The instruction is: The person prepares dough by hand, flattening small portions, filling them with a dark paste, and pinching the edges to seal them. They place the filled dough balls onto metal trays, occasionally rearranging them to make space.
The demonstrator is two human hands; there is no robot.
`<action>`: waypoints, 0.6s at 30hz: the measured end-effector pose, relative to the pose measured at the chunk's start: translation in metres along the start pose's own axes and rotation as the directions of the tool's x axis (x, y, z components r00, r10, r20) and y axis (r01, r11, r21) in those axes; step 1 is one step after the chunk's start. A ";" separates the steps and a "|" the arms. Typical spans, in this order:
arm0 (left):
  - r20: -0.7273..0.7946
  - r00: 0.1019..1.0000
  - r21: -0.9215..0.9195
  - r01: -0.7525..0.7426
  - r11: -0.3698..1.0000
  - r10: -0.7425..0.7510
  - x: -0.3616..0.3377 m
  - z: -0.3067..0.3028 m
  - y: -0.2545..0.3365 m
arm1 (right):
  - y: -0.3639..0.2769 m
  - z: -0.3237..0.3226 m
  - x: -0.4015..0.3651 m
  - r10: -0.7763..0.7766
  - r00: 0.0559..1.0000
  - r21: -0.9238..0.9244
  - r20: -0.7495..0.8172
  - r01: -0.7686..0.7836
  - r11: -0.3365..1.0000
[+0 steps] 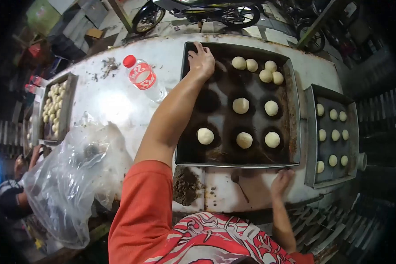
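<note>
A large dark baking tray lies in front of me on the white tabletop, holding several pale dough balls spaced out and a cluster of others near its far right. My left hand reaches across to the tray's far left corner, fingers apart and close to the rim. Below the tray's front right edge is my right hand, slightly blurred, with its fingers near the rim. Between me and the tray lie a heap of dark brown crumbly filling and a small spoon.
A second tray of dough balls stands at right, and another filled tray at far left. A plastic bottle with a red cap lies left of my arm. A clear plastic bag hangs over the left edge. Another person's arm shows beyond.
</note>
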State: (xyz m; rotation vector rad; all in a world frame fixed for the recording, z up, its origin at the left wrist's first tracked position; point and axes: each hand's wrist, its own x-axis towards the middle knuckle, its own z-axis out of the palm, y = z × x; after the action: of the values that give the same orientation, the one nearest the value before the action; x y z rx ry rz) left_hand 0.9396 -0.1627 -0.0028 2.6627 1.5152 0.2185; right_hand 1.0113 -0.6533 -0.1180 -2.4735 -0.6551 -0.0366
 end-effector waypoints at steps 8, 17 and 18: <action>-0.105 0.992 0.222 -0.046 0.974 0.071 0.018 0.048 -0.018 | -0.047 -0.113 -0.055 -0.218 0.768 -0.155 0.602 0.380 0.912; -0.175 0.926 -0.979 -0.128 0.159 -0.334 -0.113 -0.103 -0.031 | -0.280 -0.099 0.100 -0.570 0.819 0.650 0.071 0.395 0.649; -0.031 0.948 -0.967 -0.108 -0.229 -0.315 -0.153 -0.112 -0.039 | -0.301 -0.063 0.105 -0.638 0.762 0.537 -0.109 0.585 0.608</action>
State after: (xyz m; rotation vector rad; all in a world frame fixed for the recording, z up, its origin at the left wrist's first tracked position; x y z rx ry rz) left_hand 0.8122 -0.2750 0.0891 1.0184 0.7367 1.2381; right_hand 0.9714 -0.4251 0.1099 -1.6062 -1.3360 0.0051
